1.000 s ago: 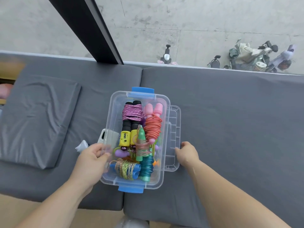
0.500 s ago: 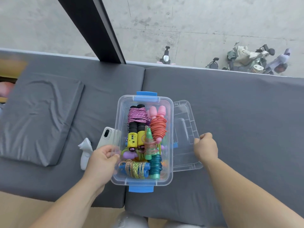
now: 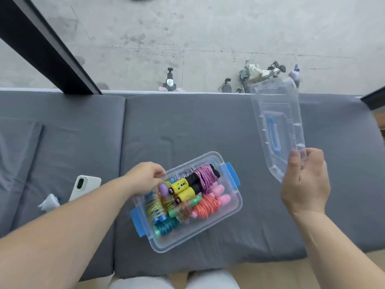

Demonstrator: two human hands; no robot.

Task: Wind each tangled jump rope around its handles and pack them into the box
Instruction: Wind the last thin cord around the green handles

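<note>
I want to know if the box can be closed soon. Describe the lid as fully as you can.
The lid is clear plastic, rectangular with rounded corners, with a blue handle set in its recessed middle. It is off the box, held up in the air and tilted, above the grey cushion. Only the right hand touches it, gripping its near end.

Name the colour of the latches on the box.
Blue latches on the clear box, in the head view.

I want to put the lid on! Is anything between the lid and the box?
No. In the head view, only bare grey cushion lies between the box and the lid held up by the right hand.
</note>
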